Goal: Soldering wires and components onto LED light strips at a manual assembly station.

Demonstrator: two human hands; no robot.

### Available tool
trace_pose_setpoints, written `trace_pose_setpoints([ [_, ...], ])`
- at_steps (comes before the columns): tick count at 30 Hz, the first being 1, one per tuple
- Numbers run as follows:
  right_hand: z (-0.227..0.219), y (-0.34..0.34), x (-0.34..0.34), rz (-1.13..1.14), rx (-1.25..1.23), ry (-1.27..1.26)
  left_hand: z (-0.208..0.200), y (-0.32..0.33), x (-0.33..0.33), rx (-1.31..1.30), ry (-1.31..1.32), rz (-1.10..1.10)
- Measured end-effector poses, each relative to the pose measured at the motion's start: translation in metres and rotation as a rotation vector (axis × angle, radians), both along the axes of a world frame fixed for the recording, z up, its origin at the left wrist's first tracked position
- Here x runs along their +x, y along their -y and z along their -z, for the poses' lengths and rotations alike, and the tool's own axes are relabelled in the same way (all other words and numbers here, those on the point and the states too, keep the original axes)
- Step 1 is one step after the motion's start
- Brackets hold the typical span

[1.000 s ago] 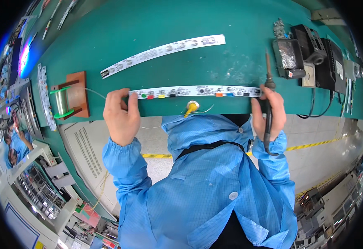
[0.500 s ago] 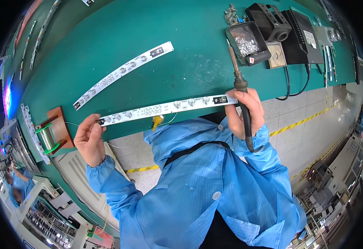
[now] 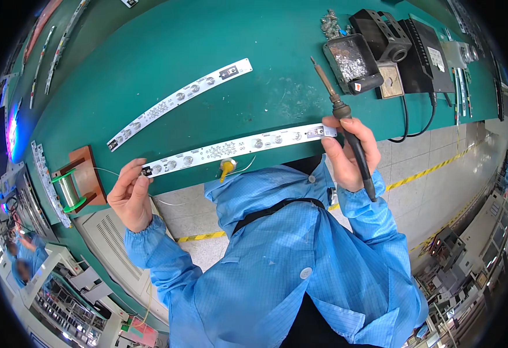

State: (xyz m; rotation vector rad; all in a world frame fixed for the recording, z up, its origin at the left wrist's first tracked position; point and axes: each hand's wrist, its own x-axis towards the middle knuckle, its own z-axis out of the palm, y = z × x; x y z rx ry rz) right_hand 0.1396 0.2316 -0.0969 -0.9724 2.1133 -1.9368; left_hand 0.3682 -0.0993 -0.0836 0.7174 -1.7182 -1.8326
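Note:
A long, white LED strip board with round clear lenses spans between my hands near the bench's front edge. My left hand pinches its left end between thumb and fingers. Its right end is gripped by my right hand, which also carries a soldering iron with a dark handle, its tip pointing up and away. Beyond it, a second white strip board lies slanted on the green mat. A small yellow-tipped thing with a thin wire sits below the held board; I cannot make out its kind.
At the left a solder spool stands on a brown holder. Far right are a black tray of solder scraps, an iron stand and a black box with cables. More strip boards lie at the right edge.
The iron has swung, its tip now further from the scrap tray and its handle more slanted. The held board's right end has risen slightly and turned a little; both hands still hold it.

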Motion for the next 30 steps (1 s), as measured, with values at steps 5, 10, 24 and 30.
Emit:
trace_pose_setpoints([
  [5, 0.002, 0.001, 0.002, 0.079, 0.002, 0.076, -0.009, 0.001, -0.001, -0.022, -0.028, 0.061],
  [10, 0.006, 0.004, 0.005, 0.174, -0.009, 0.110, -0.023, -0.009, -0.002, -0.046, -0.031, 0.080],
  [24, 0.011, -0.003, -0.002, 0.215, 0.066, 0.084, -0.041, -0.015, -0.013, 0.035, -0.201, 0.186],
  [30, 0.010, -0.005, -0.002, 0.222, 0.080, 0.060, -0.043, -0.011, -0.012, -0.088, -0.060, 0.146],
])
